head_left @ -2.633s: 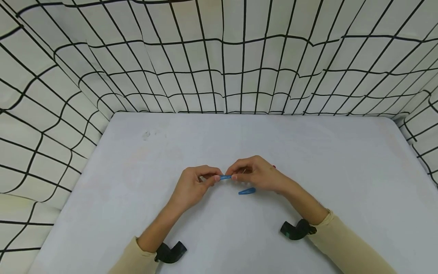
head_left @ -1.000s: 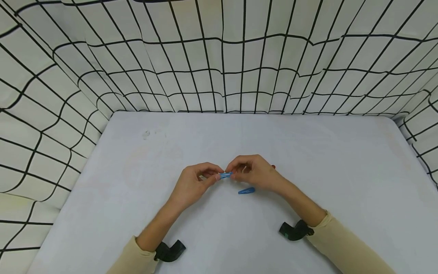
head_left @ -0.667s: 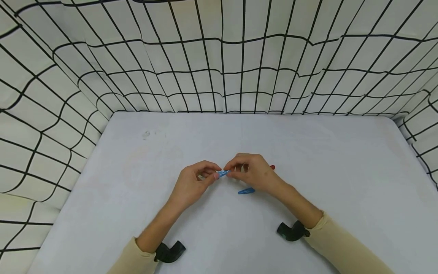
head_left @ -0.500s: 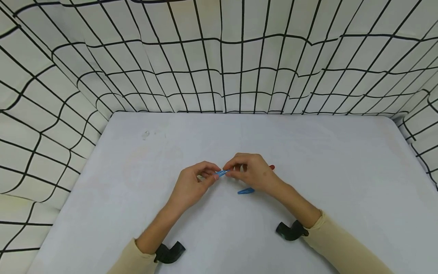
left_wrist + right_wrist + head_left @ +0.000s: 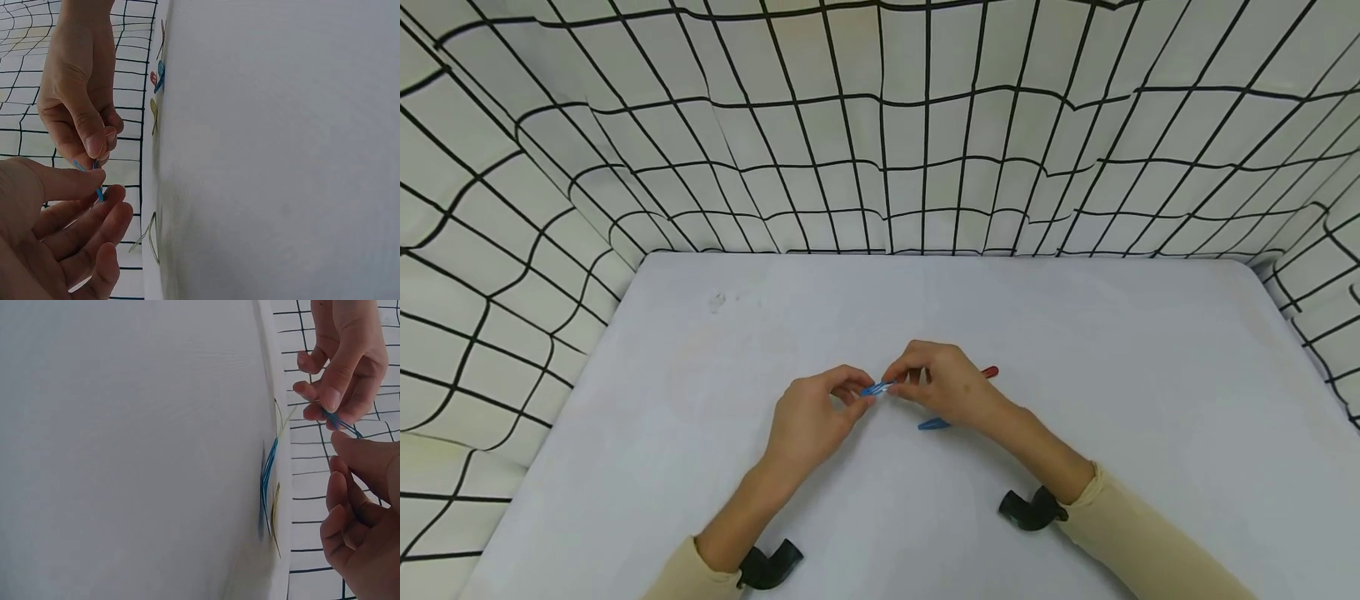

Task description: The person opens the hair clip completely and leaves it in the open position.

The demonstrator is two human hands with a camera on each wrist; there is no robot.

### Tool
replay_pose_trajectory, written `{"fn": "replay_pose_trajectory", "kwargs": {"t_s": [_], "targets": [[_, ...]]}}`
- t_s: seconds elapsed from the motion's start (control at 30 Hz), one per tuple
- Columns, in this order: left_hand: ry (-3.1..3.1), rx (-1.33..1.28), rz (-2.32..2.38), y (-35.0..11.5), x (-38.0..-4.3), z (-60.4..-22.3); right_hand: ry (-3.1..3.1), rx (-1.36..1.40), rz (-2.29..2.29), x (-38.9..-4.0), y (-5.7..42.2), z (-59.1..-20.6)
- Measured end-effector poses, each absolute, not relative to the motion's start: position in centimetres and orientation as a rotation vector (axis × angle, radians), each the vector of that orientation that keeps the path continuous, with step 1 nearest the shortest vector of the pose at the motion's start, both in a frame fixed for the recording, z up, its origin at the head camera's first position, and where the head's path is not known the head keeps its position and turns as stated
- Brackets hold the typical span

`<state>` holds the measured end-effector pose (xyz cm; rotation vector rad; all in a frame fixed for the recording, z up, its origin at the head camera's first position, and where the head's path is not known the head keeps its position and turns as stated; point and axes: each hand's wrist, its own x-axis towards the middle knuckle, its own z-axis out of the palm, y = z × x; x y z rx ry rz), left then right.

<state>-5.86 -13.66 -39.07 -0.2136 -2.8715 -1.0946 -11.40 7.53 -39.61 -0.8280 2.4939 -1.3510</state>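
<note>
A blue snap hair clip (image 5: pixel 876 388) is held above the table between my two hands. My left hand (image 5: pixel 808 421) pinches its left end between thumb and fingers; the other fingers are loosely bent in the left wrist view. My right hand (image 5: pixel 951 385) pinches the right end with thumb and forefinger. In the right wrist view the clip's thin strips (image 5: pixel 350 429) stand apart towards my right fingertips. Another blue hair clip (image 5: pixel 934 424) lies on the table beneath my right hand, partly covered by it. A red hair clip (image 5: pixel 991 372) shows behind that hand, also partly hidden.
The white table (image 5: pixel 1075 333) is bounded by black-gridded white cloth (image 5: pixel 910 183). A yellow clip (image 5: pixel 154 112) and a pale green one (image 5: pixel 152 237) lie on the table in the left wrist view. Black curved wrist pieces (image 5: pixel 772 567) sit at both sleeves.
Both hands have shifted slightly left with the held clip, which now tilts up towards the right. More of the red clip has come into view. The head view has tilted a little.
</note>
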Motion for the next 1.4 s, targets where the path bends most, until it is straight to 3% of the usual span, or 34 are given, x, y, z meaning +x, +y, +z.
{"fn": "replay_pose_trajectory", "kwargs": {"t_s": [1.4], "targets": [[-3.056,-0.051,-0.875,-14.4,-5.3,-39.4,2.552,-0.840,-0.924,-11.1,5.1,-39.9]]}}
